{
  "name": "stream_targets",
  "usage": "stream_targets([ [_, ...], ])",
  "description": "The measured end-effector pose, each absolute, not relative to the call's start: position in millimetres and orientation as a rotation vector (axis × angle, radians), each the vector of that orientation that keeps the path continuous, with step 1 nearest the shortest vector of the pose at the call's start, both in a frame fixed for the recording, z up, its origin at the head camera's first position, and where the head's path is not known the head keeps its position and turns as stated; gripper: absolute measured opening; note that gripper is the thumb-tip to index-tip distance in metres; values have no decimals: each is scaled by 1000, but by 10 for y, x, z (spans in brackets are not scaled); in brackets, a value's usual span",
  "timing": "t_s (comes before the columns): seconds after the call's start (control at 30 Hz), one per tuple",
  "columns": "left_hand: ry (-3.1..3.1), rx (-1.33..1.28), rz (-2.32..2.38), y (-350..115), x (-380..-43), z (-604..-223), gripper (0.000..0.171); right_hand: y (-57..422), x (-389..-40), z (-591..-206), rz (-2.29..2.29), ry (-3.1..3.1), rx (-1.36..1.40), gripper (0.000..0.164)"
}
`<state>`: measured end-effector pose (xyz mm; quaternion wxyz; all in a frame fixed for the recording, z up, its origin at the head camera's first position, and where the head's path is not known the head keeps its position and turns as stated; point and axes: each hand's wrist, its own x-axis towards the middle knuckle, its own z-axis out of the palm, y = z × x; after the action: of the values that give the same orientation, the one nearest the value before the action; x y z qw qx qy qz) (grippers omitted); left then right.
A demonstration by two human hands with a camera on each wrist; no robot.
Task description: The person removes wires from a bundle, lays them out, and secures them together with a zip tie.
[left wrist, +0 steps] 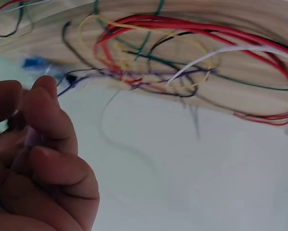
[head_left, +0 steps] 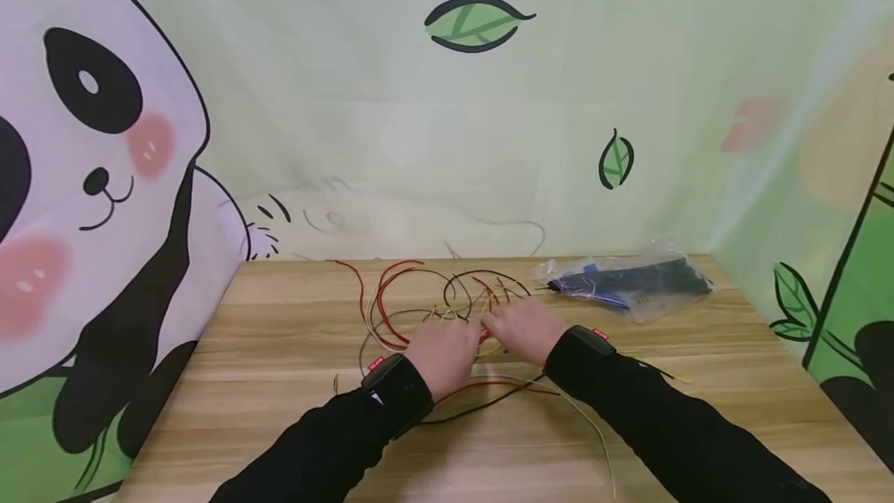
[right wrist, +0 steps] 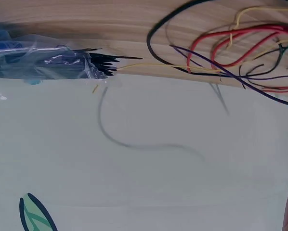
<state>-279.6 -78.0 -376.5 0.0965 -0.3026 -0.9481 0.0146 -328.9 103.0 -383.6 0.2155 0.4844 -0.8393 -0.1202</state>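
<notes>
The main loops of thin red wire (left wrist: 158,20) lie on the light wood-grain table (head_left: 279,379), forward and left of the left hand (head_left: 445,354), the nearer hand. Its fingers curl; any grip on wire is indeterminate. Right hand (head_left: 527,329): grip likewise indeterminate.

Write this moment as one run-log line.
left hand: at coloured wires, hold unclear | right hand: beside left hand, hold unclear | clear plastic bag: table's far right, dark contents
</notes>
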Motion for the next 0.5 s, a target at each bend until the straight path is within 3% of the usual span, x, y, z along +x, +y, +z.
stream_targets([
  [0.2, -2831, -891, 97, -867, -2897, -3839, 3, 1035, -3262, -3776, -240, -2296, 1376, 16],
  [0.5, -2785, -920, 124, -1054, -2912, -3860, 7, 1121, -3275, -3831, -133, -2325, 1386, 14],
])
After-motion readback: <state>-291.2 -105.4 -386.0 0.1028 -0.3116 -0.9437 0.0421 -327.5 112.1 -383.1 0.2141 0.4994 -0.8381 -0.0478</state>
